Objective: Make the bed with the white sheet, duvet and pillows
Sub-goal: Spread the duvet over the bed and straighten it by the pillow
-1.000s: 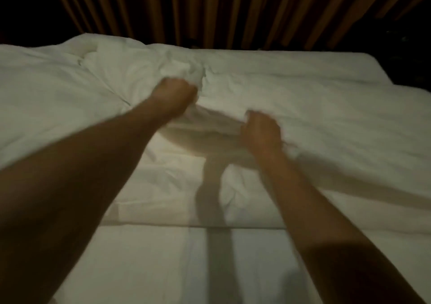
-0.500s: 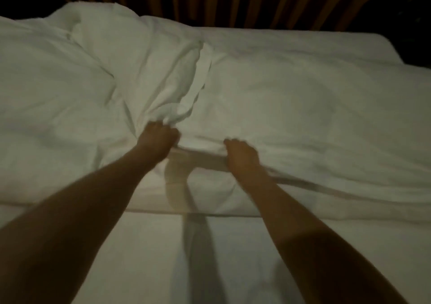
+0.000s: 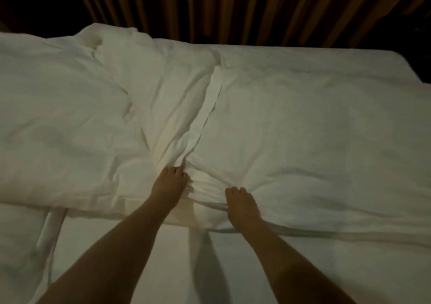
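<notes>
A bunched fold of the white duvet [image 3: 291, 126] is gripped by the left hand [image 3: 169, 186], fingers curled into the cloth, while the duvet's near edge is clutched by the right hand [image 3: 241, 204] just beside it. The rumpled duvet is spread across the bed, above the flat white sheet [image 3: 303, 268]. Brown pleated curtains [image 3: 233, 7] are seen behind.

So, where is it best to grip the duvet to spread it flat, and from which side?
Grip the duvet along its near edge, coming from the near side, where the left hand and right hand already hold it. That edge lies free on the sheet. The folds bunch toward the left hand, so probably take the edge with the hands wider apart.
</notes>
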`<state>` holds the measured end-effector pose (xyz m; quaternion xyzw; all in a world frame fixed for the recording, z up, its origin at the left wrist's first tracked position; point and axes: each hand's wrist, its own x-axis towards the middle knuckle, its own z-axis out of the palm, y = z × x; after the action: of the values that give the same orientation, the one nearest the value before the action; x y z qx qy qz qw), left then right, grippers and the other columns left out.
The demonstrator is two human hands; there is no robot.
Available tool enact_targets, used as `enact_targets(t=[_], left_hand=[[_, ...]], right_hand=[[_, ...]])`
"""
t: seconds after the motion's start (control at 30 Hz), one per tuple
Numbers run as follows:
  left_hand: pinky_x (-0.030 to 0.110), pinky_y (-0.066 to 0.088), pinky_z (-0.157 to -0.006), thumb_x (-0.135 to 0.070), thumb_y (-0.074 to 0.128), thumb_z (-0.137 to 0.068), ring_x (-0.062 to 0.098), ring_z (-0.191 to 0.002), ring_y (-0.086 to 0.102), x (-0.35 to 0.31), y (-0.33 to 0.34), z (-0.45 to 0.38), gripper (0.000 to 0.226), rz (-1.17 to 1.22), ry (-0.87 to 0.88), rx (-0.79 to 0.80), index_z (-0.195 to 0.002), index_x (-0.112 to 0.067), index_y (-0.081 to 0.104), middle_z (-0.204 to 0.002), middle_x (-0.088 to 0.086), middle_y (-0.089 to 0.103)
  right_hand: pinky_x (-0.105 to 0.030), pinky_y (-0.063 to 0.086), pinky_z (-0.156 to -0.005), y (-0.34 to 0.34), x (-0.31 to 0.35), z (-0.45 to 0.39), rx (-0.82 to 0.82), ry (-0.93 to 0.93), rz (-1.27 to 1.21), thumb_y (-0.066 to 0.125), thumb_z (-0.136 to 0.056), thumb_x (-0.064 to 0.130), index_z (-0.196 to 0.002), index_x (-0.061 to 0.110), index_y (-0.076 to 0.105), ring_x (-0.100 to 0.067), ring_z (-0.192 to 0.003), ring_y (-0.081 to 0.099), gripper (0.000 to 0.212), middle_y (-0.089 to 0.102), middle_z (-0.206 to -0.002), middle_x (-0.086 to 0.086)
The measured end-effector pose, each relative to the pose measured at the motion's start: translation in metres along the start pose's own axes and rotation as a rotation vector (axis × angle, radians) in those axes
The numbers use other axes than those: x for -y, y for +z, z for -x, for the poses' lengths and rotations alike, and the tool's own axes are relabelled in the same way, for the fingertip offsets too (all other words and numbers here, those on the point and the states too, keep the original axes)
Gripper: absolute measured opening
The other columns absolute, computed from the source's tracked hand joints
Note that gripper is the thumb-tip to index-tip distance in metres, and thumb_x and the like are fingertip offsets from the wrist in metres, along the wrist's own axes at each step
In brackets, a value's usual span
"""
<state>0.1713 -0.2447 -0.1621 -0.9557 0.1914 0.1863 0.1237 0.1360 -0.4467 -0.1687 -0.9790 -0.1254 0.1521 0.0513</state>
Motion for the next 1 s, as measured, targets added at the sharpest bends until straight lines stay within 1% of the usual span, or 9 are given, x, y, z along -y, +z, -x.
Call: enact_targets(t=[0.17,0.27,0.33,0.47,0.57,0.7,0.83,0.9,1.0], left_hand=[[0.027,0.052,-0.061,-0.014,0.091,-0.037,0.027,-0.073,0.068,0.0,-0.037,0.006,0.037,-0.079,-0.075,-0.102,-0.069,-0.005,0.073,-0.098,0.021,0.07],[0.032,0.037,-0.096,-0.011,0.054,-0.09,0.029,-0.118,0.047,0.0,-0.056,0.012,0.026,-0.282,-0.025,-0.008,-0.113,-0.003,0.065,-0.135,0.016,0.047],[0.037,0.029,-0.104,-0.011,0.045,-0.095,0.029,-0.127,0.035,0.011,-0.072,0.007,0.03,-0.276,-0.002,0.03,-0.12,-0.005,0.061,-0.137,0.012,0.041],[0.046,0.05,-0.093,-0.021,0.089,-0.049,0.027,-0.108,0.064,0.031,-0.083,-0.015,0.027,-0.431,0.311,-0.141,-0.073,-0.014,0.078,-0.104,0.008,0.071],[0.049,0.004,-0.117,-0.016,0.05,-0.095,0.03,-0.145,0.015,0.047,-0.074,-0.036,0.042,-0.682,0.353,0.039,-0.137,-0.011,0.049,-0.152,0.012,0.03],[0.034,-0.018,-0.114,-0.025,0.011,-0.104,0.023,-0.147,-0.012,0.069,-0.062,-0.055,0.05,-0.864,0.216,-0.175,-0.136,-0.041,0.047,-0.146,-0.025,0.035],[0.028,-0.019,-0.112,-0.044,0.028,-0.098,0.004,-0.144,0.002,0.091,-0.065,-0.065,0.051,-0.87,0.267,-0.338,-0.146,-0.025,0.03,-0.125,-0.035,0.053],[0.031,-0.005,-0.117,-0.032,0.044,-0.096,0.01,-0.143,0.022,0.105,-0.062,-0.063,0.039,-0.874,0.61,-0.276,-0.135,-0.031,0.051,-0.135,-0.016,0.053],[0.042,0.011,-0.118,-0.015,0.061,-0.089,0.029,-0.136,0.038,0.124,-0.078,-0.073,0.031,-0.869,0.746,-0.252,-0.119,-0.021,0.063,-0.135,0.01,0.053]], right_hand=[[-0.037,0.04,-0.091,-0.018,0.001,-0.016,0.112,-0.126,0.019,0.044,-0.092,0.009,-0.128,0.007,0.041,-0.029,-0.11,0.05,0.036,0.049,-0.123,-0.012],[-0.037,0.039,-0.095,-0.025,0.024,-0.021,0.1,-0.169,-0.077,0.046,-0.093,0.018,-0.129,0.008,0.04,-0.029,-0.116,0.046,0.038,0.045,-0.128,-0.01],[-0.036,0.038,-0.099,-0.03,0.041,-0.032,0.054,-0.202,-0.185,0.047,-0.094,0.021,-0.131,0.009,0.043,-0.028,-0.119,0.045,0.039,0.046,-0.13,-0.008],[-0.035,0.044,-0.094,-0.033,0.066,-0.053,0.037,-0.141,-0.387,0.052,-0.089,0.016,-0.124,0.01,0.054,-0.029,-0.115,0.053,0.036,0.057,-0.124,-0.01],[-0.036,0.044,-0.092,-0.029,0.072,-0.051,0.126,-0.054,-0.385,0.051,-0.09,0.016,-0.121,0.006,0.054,-0.031,-0.114,0.053,0.033,0.056,-0.121,-0.014],[-0.038,0.042,-0.095,-0.03,0.087,-0.055,0.116,0.048,-0.395,0.051,-0.09,0.02,-0.127,0.006,0.049,-0.032,-0.115,0.051,0.04,0.052,-0.126,-0.014],[-0.037,0.046,-0.09,-0.043,0.134,-0.085,0.05,0.134,-0.534,0.057,-0.091,0.029,-0.12,0.004,0.055,-0.032,-0.108,0.058,0.038,0.059,-0.119,-0.014],[-0.035,0.044,-0.091,-0.047,0.154,-0.093,0.037,0.224,-0.587,0.052,-0.095,0.023,-0.118,0.004,0.056,-0.029,-0.107,0.059,0.031,0.062,-0.117,-0.013],[-0.031,0.041,-0.09,-0.047,0.168,-0.089,-0.037,0.259,-0.527,0.047,-0.096,0.026,-0.12,0.008,0.054,-0.026,-0.109,0.058,0.03,0.063,-0.117,-0.01]])
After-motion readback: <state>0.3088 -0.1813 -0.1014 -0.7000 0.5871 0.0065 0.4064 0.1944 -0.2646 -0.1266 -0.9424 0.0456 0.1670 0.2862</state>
